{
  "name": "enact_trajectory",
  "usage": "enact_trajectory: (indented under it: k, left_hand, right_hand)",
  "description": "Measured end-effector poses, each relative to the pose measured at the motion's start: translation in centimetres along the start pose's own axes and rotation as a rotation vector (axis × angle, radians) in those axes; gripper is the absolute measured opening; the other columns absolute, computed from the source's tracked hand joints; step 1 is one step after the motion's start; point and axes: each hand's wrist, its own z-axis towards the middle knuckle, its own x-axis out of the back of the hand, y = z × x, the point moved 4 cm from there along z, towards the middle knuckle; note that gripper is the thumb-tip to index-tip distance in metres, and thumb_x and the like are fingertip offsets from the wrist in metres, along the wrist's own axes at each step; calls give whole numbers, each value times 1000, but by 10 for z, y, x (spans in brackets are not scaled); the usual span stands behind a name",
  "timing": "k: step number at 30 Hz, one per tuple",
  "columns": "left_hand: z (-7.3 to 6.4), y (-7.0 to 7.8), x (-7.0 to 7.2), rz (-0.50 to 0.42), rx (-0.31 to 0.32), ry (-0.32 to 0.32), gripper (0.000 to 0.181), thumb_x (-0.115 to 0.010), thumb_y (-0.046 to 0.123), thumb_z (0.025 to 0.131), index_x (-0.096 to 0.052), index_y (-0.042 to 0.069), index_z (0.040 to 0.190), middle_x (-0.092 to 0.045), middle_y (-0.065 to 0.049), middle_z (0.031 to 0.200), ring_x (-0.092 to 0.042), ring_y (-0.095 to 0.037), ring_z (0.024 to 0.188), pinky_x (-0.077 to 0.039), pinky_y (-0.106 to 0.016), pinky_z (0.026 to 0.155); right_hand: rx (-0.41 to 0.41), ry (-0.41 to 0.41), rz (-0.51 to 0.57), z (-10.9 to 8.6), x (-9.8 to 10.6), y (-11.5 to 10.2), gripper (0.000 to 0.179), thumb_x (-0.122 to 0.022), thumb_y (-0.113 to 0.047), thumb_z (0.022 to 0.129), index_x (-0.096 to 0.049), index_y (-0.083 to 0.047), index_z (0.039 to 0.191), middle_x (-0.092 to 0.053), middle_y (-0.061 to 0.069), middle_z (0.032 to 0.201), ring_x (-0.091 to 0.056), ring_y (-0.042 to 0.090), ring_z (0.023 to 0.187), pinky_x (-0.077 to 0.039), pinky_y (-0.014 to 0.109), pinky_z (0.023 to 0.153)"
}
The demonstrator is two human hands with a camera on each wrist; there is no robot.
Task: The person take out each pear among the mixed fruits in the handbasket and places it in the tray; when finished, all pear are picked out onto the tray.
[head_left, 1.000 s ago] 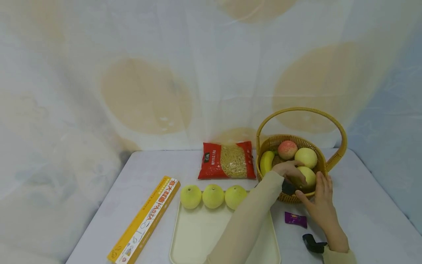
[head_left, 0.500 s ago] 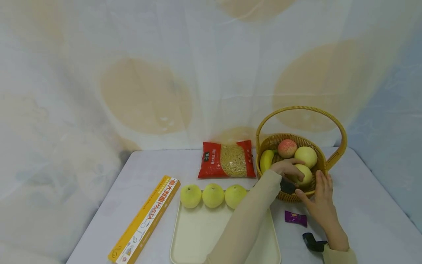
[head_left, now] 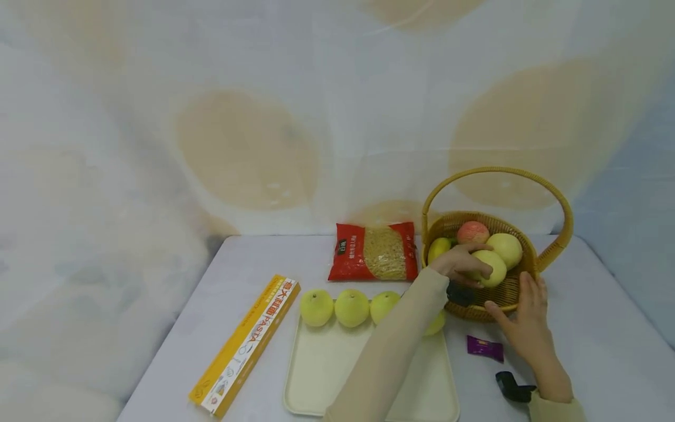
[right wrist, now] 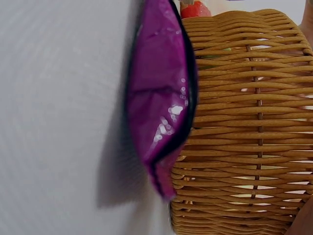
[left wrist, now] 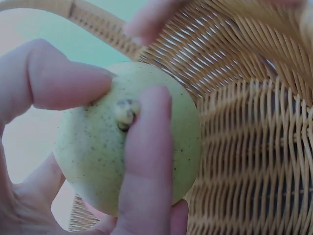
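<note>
My left hand [head_left: 464, 263] reaches into the wicker basket [head_left: 498, 312] and grips a round yellow-green pear [head_left: 493, 268]. In the left wrist view, thumb and fingers press around the speckled pear [left wrist: 98, 152], close to its stem. A second pale round fruit [head_left: 507, 251], a red peach [head_left: 473, 232] and a yellow banana [head_left: 437, 248] lie in the basket, the banana partly hidden. My right hand [head_left: 529, 322] rests its fairly straight fingers against the basket's near right side, thumb at the front rim.
Several yellow-green round fruits [head_left: 352, 308] line the far edge of a cream tray [head_left: 316, 375]; my left sleeve covers part of it. Around lie a red pasta bag [head_left: 373, 252], a long pasta box [head_left: 245, 346], a purple wrapped sweet [head_left: 485, 349] and a black pipe-shaped object [head_left: 514, 388].
The left hand has raised the pear from the front of the basket, uncovering wicker beneath it. The whole head view has shifted slightly. The right hand stays at the basket.
</note>
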Motion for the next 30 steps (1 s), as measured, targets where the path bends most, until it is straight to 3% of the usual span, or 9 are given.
enact_trajectory:
  k: [5,11,15,19,24,30]
  left_hand:
    - [-9,6,3,-2,-53,-81,62,-65,-3,83,-56,34,133,-55,-1,104,-60,-19,67,-55,-50,87]
    - [-35,11,7,-83,-104,-184,65,-59,-7,86,-51,31,138,-50,-2,106,-59,-19,71,-46,-57,97]
    - [-54,11,6,-85,-134,-181,67,-59,-9,83,-53,34,134,-49,2,112,-59,-18,77,-58,-46,79]
    - [-67,9,6,-54,-149,-164,69,-61,-10,82,-55,37,131,-47,6,120,-59,-17,80,-58,-31,61]
    - [-84,0,11,-38,-158,-192,72,-62,-12,80,-53,34,134,-45,9,119,-59,-17,82,-58,-30,61]
    - [-114,-11,17,27,-209,-232,75,-64,-13,78,-52,32,137,-43,11,116,-57,-12,83,-58,-32,63]
  right_hand:
    - [-28,-14,-13,0,2,2,93,-55,-39,97,6,5,152,2,36,156,17,44,146,-7,79,102]
    - [-32,-26,-17,0,2,2,93,-53,-40,98,7,5,152,4,36,156,17,44,146,-8,81,100]
    - [-27,-28,-30,0,2,4,93,-53,-39,98,8,5,152,4,36,156,18,44,146,-9,81,99]
    - [-21,-42,-19,2,2,5,93,-54,-38,98,9,5,152,7,36,156,20,44,146,-5,81,100]
    - [9,-17,-22,0,-1,4,93,-58,-33,97,7,5,152,2,36,155,17,45,146,-11,82,97]
    - [73,32,-32,-1,0,3,91,-63,-14,92,3,4,153,-4,37,153,12,46,146,-15,82,96]
